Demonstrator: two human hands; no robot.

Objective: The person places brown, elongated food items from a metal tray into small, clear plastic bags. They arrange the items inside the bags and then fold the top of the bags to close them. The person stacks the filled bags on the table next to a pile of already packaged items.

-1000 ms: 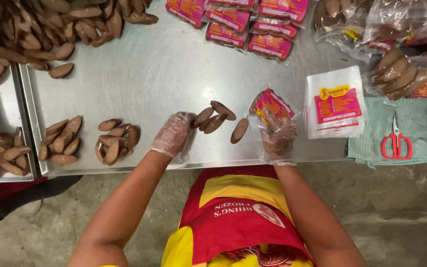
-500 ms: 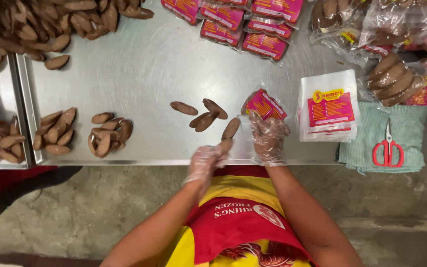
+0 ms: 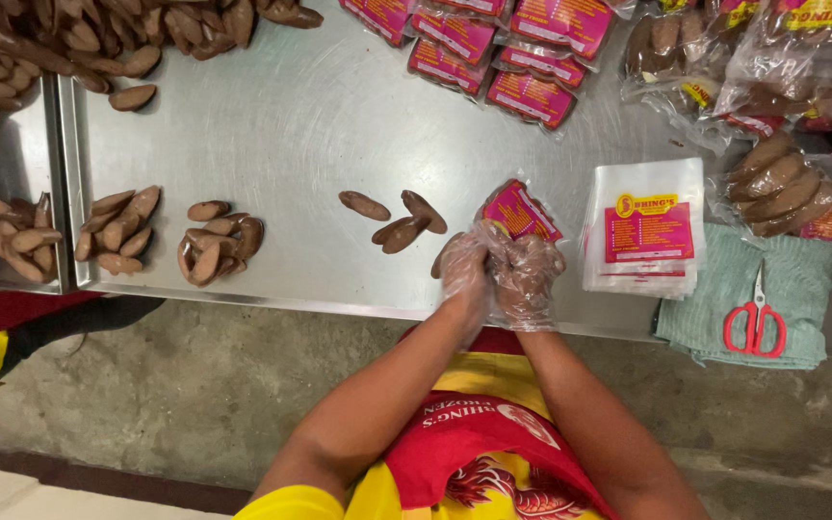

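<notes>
At table [image 3: 339, 116] front edge, pouch [image 3: 520, 210] pinched by gloved right hand [image 3: 527, 274]; brown piece [image 3: 447, 258] gripped in left hand [image 3: 464, 270], touching pouch mouth; mouth best held wide, piece slid in lengthwise; loose pieces [image 3: 399, 223] just beside

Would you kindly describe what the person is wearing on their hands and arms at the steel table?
Both hands wear thin, clear, crinkly disposable plastic gloves: the left hand and the right hand. The gloves end at the wrists. Both forearms are bare, with no sleeves, watch or jewellery in view. Yellow short sleeves show at the shoulders, above a red and yellow apron with a printed design.
</notes>
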